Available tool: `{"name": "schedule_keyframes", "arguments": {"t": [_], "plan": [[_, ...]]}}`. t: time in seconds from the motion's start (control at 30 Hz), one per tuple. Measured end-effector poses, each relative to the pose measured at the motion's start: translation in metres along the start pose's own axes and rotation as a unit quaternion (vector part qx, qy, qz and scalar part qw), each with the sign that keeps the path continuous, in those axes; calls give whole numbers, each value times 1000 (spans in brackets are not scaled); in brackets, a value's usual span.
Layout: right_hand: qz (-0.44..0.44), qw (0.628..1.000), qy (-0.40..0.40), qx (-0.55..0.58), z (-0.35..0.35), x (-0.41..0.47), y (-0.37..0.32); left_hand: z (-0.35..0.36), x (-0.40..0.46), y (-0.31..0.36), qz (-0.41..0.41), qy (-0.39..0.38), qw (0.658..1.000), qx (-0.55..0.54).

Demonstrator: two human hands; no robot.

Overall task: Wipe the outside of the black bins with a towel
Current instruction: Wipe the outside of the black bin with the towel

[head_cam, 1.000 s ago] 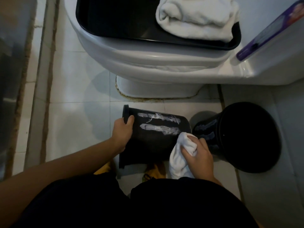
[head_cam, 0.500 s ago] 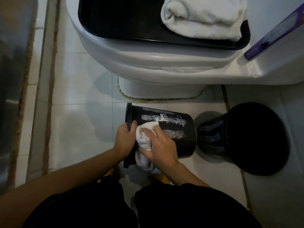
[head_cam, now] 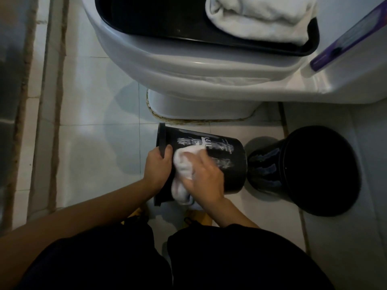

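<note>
A small black bin [head_cam: 228, 160] with white print lies on its side above the floor, its rim to the left. My left hand [head_cam: 158, 168] grips that rim, thumb over the edge. My right hand [head_cam: 206, 174] presses a crumpled white towel [head_cam: 182, 170] against the bin's side near the rim, fingers spread over the cloth. A second, larger black bin [head_cam: 314, 170] stands on the floor just to the right, its open mouth facing up.
A white toilet [head_cam: 188, 65] fills the top, with a black tray [head_cam: 146, 19] on its lid that holds a folded white towel [head_cam: 259, 15]. A purple-edged box [head_cam: 351, 36] sits on the tank. White floor tiles [head_cam: 94, 143] spread to the left. My dark-clothed knees are below.
My right hand has swept the towel from the bin's right, closed end leftward to beside the rim, then slightly up. My left hand keeps its hold on the rim.
</note>
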State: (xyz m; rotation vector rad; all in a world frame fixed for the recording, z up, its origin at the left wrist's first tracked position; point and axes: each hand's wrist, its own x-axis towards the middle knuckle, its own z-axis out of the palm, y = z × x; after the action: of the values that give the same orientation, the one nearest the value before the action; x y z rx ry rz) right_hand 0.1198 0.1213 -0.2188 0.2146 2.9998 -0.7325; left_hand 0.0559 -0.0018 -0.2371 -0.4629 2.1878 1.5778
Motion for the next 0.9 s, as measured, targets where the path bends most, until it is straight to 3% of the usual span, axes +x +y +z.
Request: {"name": "schedule_keyframes", "arguments": {"t": [0.07,0.1,0.13,0.23,0.27,0.33,0.43,0.5,0.57,0.63,0.67,0.7,0.83,0.9], "plan": [[-72,997,-18,0,5,2,-2,-1,1,0,-2,-6,1000,-11],[-67,998,-12,-4,5,3,2,-2,1,-1,-2,-2,1000,-7],[-25,1000,0,-8,1,3,10,-1,2,0,-2,-2,1000,1],[210,977,31,-8,-13,2,34,1,2,2,-4,-7,1000,4],[231,972,36,-29,-15,3,36,1,2,3,-4,-6,1000,5],[157,986,36,-37,-12,4,23,1,3,3,-7,-3,1000,8],[-61,998,-29,0,3,0,-1,0,5,2,1,1,1000,1],[-87,996,-26,-13,7,-1,6,-1,5,1,1,5,1000,3],[41,999,11,0,-2,1,19,-1,5,3,0,8,1000,25],[217,975,39,7,-11,8,30,1,5,5,0,3,999,32],[240,970,39,-12,-13,11,29,1,6,4,-4,2,1000,31],[211,977,30,-26,-13,12,23,1,6,5,-6,4,1000,24],[-41,998,-44,17,-2,8,-4,0,6,1,17,7,1000,14],[-43,998,-38,17,0,5,2,0,5,1,17,7,1000,17]]}}
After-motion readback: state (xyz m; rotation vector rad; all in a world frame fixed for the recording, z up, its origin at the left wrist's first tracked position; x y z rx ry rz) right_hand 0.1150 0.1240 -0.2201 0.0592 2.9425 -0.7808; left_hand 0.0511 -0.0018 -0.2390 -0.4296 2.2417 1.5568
